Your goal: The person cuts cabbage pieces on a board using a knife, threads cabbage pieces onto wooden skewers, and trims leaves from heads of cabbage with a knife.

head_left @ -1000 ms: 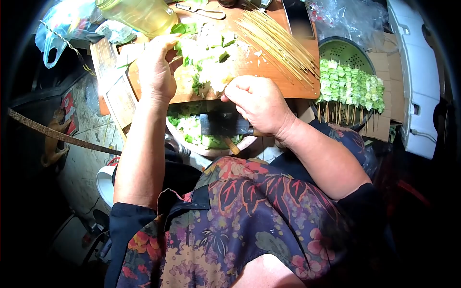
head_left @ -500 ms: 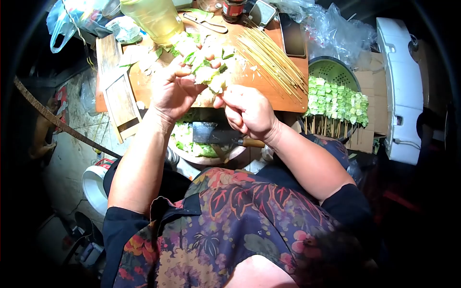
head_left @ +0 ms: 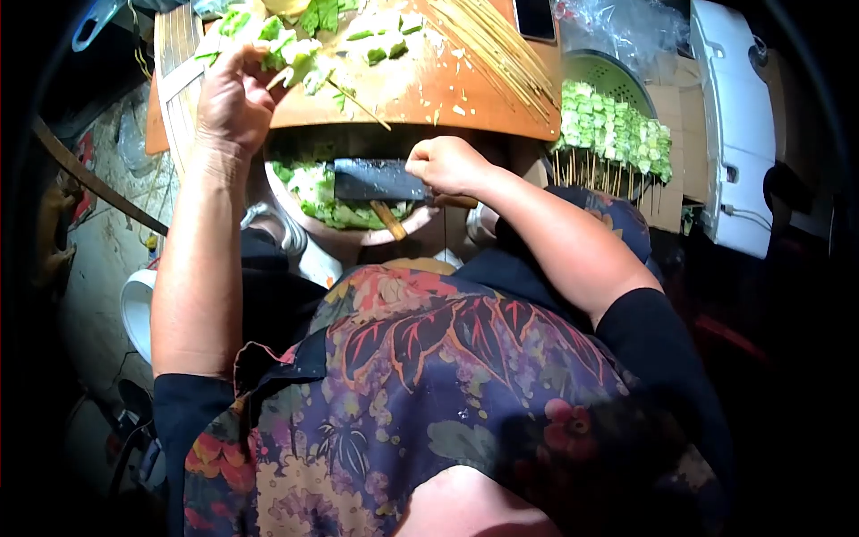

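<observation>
My left hand [head_left: 237, 103] is raised over the left part of the cutting board, its fingers closed round a skewer of cut green leaves [head_left: 284, 52]. The bare stick of that skewer points down and right, past the leaves. My right hand [head_left: 447, 166] hovers by the cleaver [head_left: 380, 179], fingers curled; whether they grip anything is hidden. Across a bowl [head_left: 279, 192] of cut leaves, below the board's front edge, lies the cleaver. A short wooden handle [head_left: 387, 219] sticks out over the bowl's near rim.
Loose bamboo skewers [head_left: 497, 58] and leaf pieces [head_left: 380, 45] lie on the orange board [head_left: 358, 103]. To the right, finished leaf skewers [head_left: 613, 125] rest on a green colander [head_left: 608, 72], beside cardboard [head_left: 667, 179] and a white foam piece [head_left: 734, 134]. A phone [head_left: 535, 18] is at the board's corner.
My left hand has moved left with the leaf skewer. My right hand has left the skewer's end and lowered toward the cleaver. The view has tilted down, so the board sits higher.
</observation>
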A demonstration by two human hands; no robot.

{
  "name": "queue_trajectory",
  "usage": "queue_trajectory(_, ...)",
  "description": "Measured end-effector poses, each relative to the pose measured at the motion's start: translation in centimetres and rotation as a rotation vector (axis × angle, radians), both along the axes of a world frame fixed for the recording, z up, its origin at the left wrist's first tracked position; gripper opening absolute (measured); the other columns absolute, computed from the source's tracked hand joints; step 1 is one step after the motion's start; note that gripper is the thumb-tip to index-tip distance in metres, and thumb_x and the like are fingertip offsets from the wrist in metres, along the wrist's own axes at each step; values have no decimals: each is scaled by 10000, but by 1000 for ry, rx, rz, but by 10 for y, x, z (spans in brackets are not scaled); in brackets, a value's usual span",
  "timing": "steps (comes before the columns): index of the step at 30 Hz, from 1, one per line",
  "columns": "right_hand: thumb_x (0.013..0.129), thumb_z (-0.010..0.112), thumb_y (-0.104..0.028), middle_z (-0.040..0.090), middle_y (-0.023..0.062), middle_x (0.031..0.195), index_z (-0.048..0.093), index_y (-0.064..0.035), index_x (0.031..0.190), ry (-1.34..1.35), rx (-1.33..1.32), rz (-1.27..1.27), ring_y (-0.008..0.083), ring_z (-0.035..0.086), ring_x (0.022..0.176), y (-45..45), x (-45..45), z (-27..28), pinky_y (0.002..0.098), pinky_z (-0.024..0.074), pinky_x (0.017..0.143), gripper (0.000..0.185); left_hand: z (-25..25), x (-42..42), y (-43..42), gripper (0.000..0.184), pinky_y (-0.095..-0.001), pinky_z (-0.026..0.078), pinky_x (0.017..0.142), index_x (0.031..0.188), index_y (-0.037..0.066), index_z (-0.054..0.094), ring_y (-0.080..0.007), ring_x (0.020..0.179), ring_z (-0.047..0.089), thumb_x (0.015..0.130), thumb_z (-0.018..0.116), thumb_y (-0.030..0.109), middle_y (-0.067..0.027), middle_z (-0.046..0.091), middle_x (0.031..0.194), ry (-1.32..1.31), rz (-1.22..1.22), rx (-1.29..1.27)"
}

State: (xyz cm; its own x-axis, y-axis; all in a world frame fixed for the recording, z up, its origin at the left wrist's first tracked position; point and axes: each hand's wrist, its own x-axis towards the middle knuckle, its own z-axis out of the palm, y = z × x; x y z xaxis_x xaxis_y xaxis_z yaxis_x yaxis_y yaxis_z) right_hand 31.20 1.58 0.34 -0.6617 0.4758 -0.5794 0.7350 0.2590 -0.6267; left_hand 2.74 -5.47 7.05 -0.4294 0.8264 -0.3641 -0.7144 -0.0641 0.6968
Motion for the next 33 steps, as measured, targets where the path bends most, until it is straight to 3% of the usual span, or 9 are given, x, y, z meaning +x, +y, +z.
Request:
queue_trajectory(1, 839, 604, -294, 668, 136, 787, 667, -39, 904, -43, 96, 128, 235, 655, 699, -9, 6, -6, 353, 514, 663, 270, -1, 2, -5, 237, -447, 467, 934, 1055, 27, 529, -255, 988, 591, 846, 576, 127, -95, 600, 1051, 40, 43, -29)
queue_trajectory(6, 783, 578, -288, 646, 156, 1065, 642, -177, 1143, -224, 122, 464, 313, 606, 1015, -52, 11, -12, 405, 478, 885, 382, 0, 5, -25, 228, -442, 485, 900, 1037, 29, 533, -249, 972, 597, 846, 585, 141, -85, 595, 1018, 91, 47, -66)
queue_trajectory(8, 806, 579, -321, 531, 167, 1225, 538, -205, 1289, -280, 79, 544, 328, 531, 1143, -69, 7, -9, 409, 441, 952, 498, -5, 9, -34, 224, -441, 492, 887, 1030, 31, 536, -254, 968, 601, 843, 589, 144, -85, 599, 1015, 108, 42, -75)
queue_trajectory(12, 827, 592, -321, 502, 201, 1228, 508, -199, 1309, -279, 121, 587, 350, 531, 1126, -96, 2, -33, 416, 443, 946, 504, -27, 15, -61, 142, -437, 519, 816, 955, 61, 577, -239, 854, 620, 873, 561, 175, -63, 623, 908, 26, -55, -93)
queue_trajectory(18, 823, 539, -259, 617, 152, 1059, 666, -167, 1051, -202, 302, 521, 330, 586, 1042, -102, 3, -50, 420, 468, 892, 277, 17, 50, -99, 214, -419, 554, 783, 1022, 12, 548, -220, 833, 623, 813, 572, 49, -98, 610, 929, 184, -59, -232)
queue_trajectory(22, 792, 558, -236, 670, 136, 992, 699, -149, 975, -87, 207, 479, 286, 632, 954, -113, 0, -11, 390, 486, 855, 247, 32, 69, -118, 300, -439, 553, 807, 1117, -1, 518, -244, 856, 635, 817, 524, 9, -120, 619, 965, 136, 76, -182)
queue_trajectory(25, 758, 590, -271, 692, 117, 922, 717, -123, 899, 78, -99, 167, 235, 654, 870, -115, 14, 19, 329, 489, 806, 241, 29, 80, -140, 309, -456, 546, 825, 1110, 0, 529, -249, 887, 633, 802, 511, 10, -112, 623, 977, 98, 88, -212)
queue_trajectory(28, 782, 623, -151, 589, 18, 689, 614, -105, 1110, 68, -632, -250, 87, 529, 594, -108, 30, 86, 245, 443, 517, 331, 25, 94, -163, 224, -401, 535, 784, 1029, 39, 546, -227, 882, 626, 810, 502, 24, -84, 623, 953, 173, 122, -198)
queue_trajectory(33, 778, 624, -73, 542, -1, 758, 430, -7, 1285, 454, -756, -444, 47, 481, 565, -120, 69, 84, 196, 373, 475, 546, 31, 122, -179, 226, -433, 529, 809, 1023, 48, 545, -232, 908, 625, 804, 504, 13, -75, 615, 964, 171, 194, -151)
